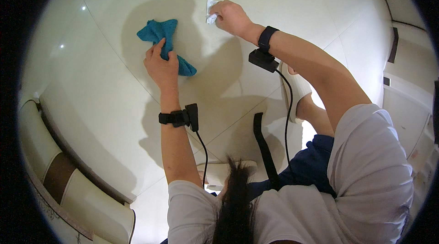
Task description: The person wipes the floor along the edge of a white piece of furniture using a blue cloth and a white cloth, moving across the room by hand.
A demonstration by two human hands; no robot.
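My left hand [161, 65] is on a crumpled teal cloth [164, 29] that lies on the tiled floor. Thumb and index finger sit on either side of a fold of it, and the other fingers are partly hidden. Farther right, my right hand [231, 16] pinches a crumpled white tissue [211, 5] against or just over the floor; I cannot tell which. Part of the tissue is covered by my fingers.
Pale glossy floor tiles [113, 113] spread around both hands. A cream padded piece of furniture [92, 206] curves along the lower left. White cabinet-like panels [404, 103] stand at the right. Black cables [289, 107] run from the wrist devices, and a black strap [264, 148] hangs before me.
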